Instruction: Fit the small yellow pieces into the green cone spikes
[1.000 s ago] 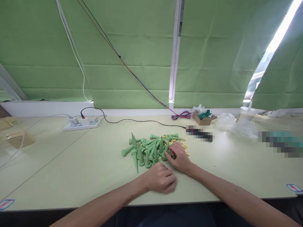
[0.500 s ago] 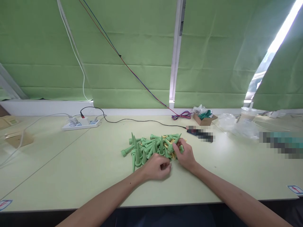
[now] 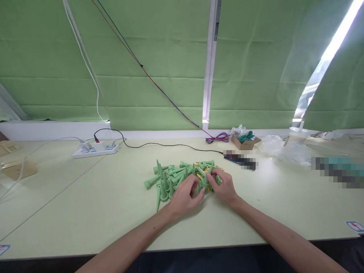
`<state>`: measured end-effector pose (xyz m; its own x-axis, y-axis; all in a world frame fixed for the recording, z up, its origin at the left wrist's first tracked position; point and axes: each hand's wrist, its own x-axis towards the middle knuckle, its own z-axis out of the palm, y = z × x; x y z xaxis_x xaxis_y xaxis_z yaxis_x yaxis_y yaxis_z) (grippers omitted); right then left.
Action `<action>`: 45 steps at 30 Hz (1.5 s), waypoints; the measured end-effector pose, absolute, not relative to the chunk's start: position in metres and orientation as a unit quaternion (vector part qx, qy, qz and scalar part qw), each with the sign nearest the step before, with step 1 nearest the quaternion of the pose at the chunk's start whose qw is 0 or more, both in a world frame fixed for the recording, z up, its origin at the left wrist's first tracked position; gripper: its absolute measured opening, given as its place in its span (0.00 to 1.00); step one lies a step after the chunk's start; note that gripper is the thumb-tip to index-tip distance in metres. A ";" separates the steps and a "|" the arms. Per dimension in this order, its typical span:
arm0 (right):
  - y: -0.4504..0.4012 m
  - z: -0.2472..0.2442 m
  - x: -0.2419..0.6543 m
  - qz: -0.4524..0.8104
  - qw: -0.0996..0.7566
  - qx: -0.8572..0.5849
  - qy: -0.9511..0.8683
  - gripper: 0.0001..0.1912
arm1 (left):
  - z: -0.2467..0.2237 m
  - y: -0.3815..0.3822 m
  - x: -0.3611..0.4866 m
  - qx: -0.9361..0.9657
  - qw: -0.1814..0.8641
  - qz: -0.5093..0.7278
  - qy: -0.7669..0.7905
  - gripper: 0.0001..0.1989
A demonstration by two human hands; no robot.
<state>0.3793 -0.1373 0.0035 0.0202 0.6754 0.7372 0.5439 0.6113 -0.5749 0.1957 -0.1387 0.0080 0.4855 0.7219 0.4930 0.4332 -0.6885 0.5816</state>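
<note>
A pile of green plastic spikes [image 3: 163,185], cone-shaped with wide collared ends, lies on the table in front of me. Small yellow pieces [image 3: 199,172] are scattered among them, too small to make out clearly. At the right side of the pile, my right hand [image 3: 224,186] pinches one green spike [image 3: 204,182] by its wide end, its point tilted up. My left hand [image 3: 186,195] is at the pile's near edge, thumb and fingers apart, with nothing visible between them. It hides some of the spikes behind it.
A white power strip [image 3: 96,150] stands at the back left, and a black cable [image 3: 159,143] runs from it to a partly blurred dark device [image 3: 240,161]. Behind that sits a small cardboard box [image 3: 246,144]. A cup [image 3: 297,136] and plastic bags [image 3: 273,146] are farther right.
My left hand has opened from a curled shape and moved slightly left and up toward the spikes. My right hand has lowered its spike a little, toward my left hand.
</note>
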 end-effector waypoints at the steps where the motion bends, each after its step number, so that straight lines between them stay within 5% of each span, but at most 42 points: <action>1: -0.138 0.003 0.379 0.054 0.565 -0.431 -0.701 0.14 | 0.009 -0.140 0.196 0.839 0.201 0.368 0.348 0.08; 13: -0.143 0.002 0.374 0.018 0.560 -0.367 -0.742 0.14 | 0.011 -0.142 0.200 0.846 0.228 0.354 0.327 0.07; 19: -0.131 0.004 0.387 0.080 0.542 -0.462 -0.698 0.19 | 0.012 -0.140 0.199 0.821 0.264 0.371 0.345 0.06; 29: -0.102 -0.010 0.409 0.068 0.479 -0.523 -0.702 0.07 | 0.018 -0.140 0.201 0.762 0.314 0.402 0.398 0.11; 35: -0.098 -0.013 0.410 0.069 0.409 -0.516 -0.749 0.12 | 0.015 -0.140 0.201 0.745 0.357 0.393 0.403 0.18; 45: -0.097 -0.010 0.409 0.084 0.338 -0.472 -0.810 0.19 | 0.017 -0.141 0.202 0.742 0.405 0.381 0.373 0.15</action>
<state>0.4095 -0.0971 -0.0103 -0.3253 0.8217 0.4679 0.7077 0.5397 -0.4559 0.2016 -0.1414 0.0174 0.4311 0.8632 0.2626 0.2459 -0.3925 0.8863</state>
